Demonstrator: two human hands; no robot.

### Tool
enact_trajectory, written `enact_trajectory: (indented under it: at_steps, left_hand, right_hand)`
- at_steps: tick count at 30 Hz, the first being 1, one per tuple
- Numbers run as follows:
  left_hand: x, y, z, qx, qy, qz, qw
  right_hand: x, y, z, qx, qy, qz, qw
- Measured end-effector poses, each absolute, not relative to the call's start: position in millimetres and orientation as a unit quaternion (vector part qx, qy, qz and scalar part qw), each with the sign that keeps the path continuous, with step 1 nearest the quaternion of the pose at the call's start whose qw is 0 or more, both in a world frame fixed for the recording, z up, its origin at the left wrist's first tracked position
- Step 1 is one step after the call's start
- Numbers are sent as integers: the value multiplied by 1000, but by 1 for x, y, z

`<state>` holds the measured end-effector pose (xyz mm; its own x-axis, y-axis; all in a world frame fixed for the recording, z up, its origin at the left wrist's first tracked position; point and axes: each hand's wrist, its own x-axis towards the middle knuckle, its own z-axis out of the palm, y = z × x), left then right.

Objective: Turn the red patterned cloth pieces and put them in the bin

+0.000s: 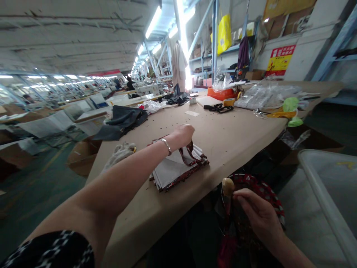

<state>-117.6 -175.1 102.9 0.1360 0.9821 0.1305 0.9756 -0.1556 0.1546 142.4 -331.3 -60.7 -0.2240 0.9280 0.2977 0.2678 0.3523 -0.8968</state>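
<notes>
My left hand (184,134) reaches over the table, closed on a dark red patterned strap (189,155). The strap loops down onto a stack of white fabric pieces (170,171) with dark red edging, near the table's front edge. Low on the right, my right hand (260,214) is closed in a pinch, its fingertips beside a rounded tan knob (228,186). What lies between those fingers is too dark to make out. Around and behind that hand is a red and dark patterned round item (258,182), partly hidden.
Brown paper covers the table (212,130). Grey gloves (121,153) and dark cloth (122,121) lie at left. Farther back are an orange box (221,93), black straps (219,108) and clear plastic bags (264,95). A white bin (320,186) stands at right.
</notes>
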Motion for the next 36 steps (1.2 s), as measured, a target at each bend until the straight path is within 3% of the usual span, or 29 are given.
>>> enact_trajectory:
  at_steps: [3,7,15,18,20,23,25,31,33,36]
  left_hand:
    - [-135,-228,114,768,633,92,-44]
    - [-144,-292,110,768,614,147,-113]
    - [-144,-359,82,743,623,235,-71]
    - [-150,-382,67,727,631,258,-82]
    - [-153,-395,49,711,645,274,-62]
    - [-149,-408,13,679,661,316,44]
    - [-139,-411,-9,641,651,373,166]
    - [-85,-407,-39,261,513,566,590]
    - [-70,-405,-48,167,461,574,656]
    - [-54,-406,-66,155,471,555,667]
  right_hand:
    - [102,-327,-4,-325,-769,299,462]
    - [49,-304,41,-335,-813,194,434]
    - [7,-280,37,-388,-891,67,224]
    - [24,-284,35,-433,-874,71,210]
    - [40,-292,35,-452,-850,108,249]
    - [65,-316,22,-439,-808,180,349]
    - [79,-337,0,-414,-806,207,369]
    - [103,-393,-91,-452,-847,235,153]
    - [108,-401,-108,-465,-817,308,147]
    - [118,-401,-108,-506,-675,474,253]
